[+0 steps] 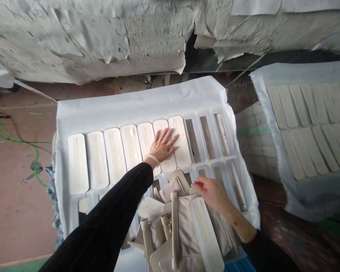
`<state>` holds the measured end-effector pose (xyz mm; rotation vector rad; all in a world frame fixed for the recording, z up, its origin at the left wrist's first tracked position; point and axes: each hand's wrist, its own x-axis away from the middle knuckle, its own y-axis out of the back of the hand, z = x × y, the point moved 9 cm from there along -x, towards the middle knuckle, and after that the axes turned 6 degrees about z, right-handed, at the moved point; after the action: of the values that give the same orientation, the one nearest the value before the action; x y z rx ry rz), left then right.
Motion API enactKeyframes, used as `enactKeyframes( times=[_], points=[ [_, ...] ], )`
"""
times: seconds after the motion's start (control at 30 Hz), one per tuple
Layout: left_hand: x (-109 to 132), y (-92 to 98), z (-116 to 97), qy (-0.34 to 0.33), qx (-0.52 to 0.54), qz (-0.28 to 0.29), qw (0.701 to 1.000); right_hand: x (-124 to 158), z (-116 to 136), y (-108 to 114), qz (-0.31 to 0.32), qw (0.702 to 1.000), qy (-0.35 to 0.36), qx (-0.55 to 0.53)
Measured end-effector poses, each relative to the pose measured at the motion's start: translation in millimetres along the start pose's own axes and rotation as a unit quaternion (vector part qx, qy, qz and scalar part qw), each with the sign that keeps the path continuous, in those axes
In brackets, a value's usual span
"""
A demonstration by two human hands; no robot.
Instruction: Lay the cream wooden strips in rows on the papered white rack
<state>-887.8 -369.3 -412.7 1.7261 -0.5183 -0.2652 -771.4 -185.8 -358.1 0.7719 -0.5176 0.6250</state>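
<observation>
My left hand (pixel 162 145) lies flat with fingers spread on two off-white rounded panels (pixel 181 151) in the rack's far row. Several like panels (pixel 78 162) sit side by side to its left, each in a slot. My right hand (pixel 211 192) is held over the near row with its fingers curled together; what they pinch, if anything, is hidden. Below it lies a heap of beige pieces that look like bags (pixel 184 226), with straps (pixel 174 230) and fabric. A long rounded panel (pixel 206 234) lies tilted on the right of this heap.
The slotted rack (pixel 195 141) is draped with white cloth (pixel 141 102). At right, a second cloth-covered rack (pixel 269 98) bears two rows of panels (pixel 294 105). A torn, papered surface (pixel 87 34) runs along the back. A green cable (pixel 35 151) trails over the floor at left.
</observation>
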Motion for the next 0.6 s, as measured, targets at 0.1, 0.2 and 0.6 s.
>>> enactKeyframes(
  times=[0.1,0.2,0.6],
  points=[
    [-0.3,-2.0,-1.0,-0.002,0.001,0.003,1.000,44.5,-42.5,-12.8,-0.046,0.998,-0.040,0.021],
    [-0.4,-4.2,-2.0,0.002,0.006,0.004,1.000,82.7,-78.5,-25.0,-0.077,0.993,-0.080,0.030],
    [-2.0,-4.2,-7.5,0.003,-0.011,0.001,1.000,194.0,-134.0,-138.9,-0.207,0.970,-0.125,0.018]
  ],
)
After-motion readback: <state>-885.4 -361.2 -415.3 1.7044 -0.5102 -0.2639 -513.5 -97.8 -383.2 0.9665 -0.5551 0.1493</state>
